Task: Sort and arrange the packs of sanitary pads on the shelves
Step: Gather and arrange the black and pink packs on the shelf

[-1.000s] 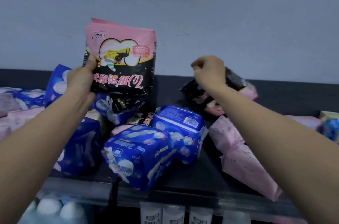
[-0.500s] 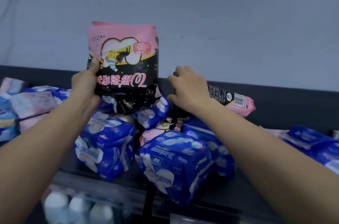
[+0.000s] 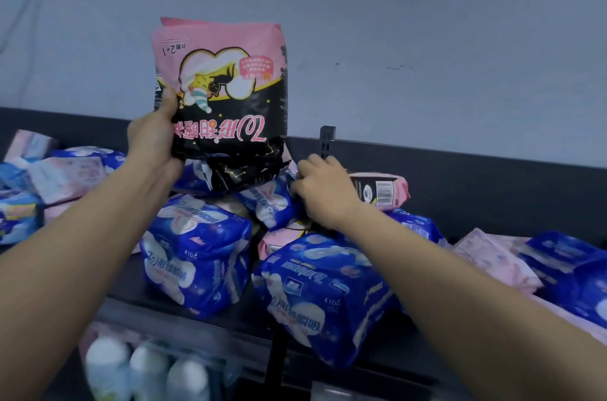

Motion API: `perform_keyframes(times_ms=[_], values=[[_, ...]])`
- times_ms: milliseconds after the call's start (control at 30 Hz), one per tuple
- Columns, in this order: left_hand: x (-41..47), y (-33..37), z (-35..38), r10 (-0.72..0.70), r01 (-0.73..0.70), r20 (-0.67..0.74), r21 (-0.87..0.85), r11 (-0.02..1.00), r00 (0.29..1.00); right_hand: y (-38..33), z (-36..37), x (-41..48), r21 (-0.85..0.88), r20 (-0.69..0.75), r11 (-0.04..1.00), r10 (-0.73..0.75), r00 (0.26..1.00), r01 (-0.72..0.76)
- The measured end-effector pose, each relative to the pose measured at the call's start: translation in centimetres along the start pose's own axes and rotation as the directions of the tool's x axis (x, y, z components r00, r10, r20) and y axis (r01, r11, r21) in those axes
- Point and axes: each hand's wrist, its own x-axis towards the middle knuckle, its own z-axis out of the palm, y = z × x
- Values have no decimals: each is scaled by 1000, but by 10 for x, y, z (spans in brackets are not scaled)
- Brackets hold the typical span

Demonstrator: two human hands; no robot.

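Left hand (image 3: pixel 152 141), right hand (image 3: pixel 323 192) on packs (image 3: pixel 223 88) over shelf (image 3: pixel 124 279)

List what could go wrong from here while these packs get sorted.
1. The right hand is working in the loose pile just behind the front blue pack, which seems to overhang the shelf edge. A nudge could tip it off.
2. The left hand grips the pink-and-black pack by one side only, raised above the pile, so it might slip.
3. That pack's print is upside down, so it may get shelved inverted.
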Motion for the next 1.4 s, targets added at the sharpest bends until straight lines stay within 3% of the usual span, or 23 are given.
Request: perform_keyframes(times_ms=[67, 133, 267, 567, 733, 900, 1033, 1167, 1400], values=[[1, 1, -8, -1, 1, -13, 24, 1000, 1000, -18, 11, 3, -6, 323, 1000, -23, 946, 26], [2, 1, -16, -6, 6, -14, 34, 999, 1000, -26, 24, 3, 11, 489, 999, -38, 871, 37], [4, 3, -26, -8, 9, -8, 39, 999, 1000, -26, 34, 10, 67, 587, 998, -24, 809, -19], [16, 2, -34, -36, 36, -2, 52, 998, 999, -35, 55, 23, 1, 739, 999, 33, 672, -51], [17, 3, -34, -44, 44, 6, 34, 998, 999, -16, 43, 12, 77, 633, 982, 85, 769, -172], [5, 13, -27, -28, 29, 23, -46, 999, 999, 21, 17, 2, 134, 449, 893, 332, 829, -430], [-14, 26, -20, 8, -6, 13, -130, 991, 1000, 50, -5, -10, 163, 310, 794, 523, 794, -586], [-39, 39, -20, 35, -30, 26, -174, 984, 999, 69, -22, -20, 325, 220, 619, 686, 694, -715], [-102, 57, -38, 92, -98, -39, -201, 975, 995, 75, -60, -33, 581, 94, 454, 787, 609, -676]])
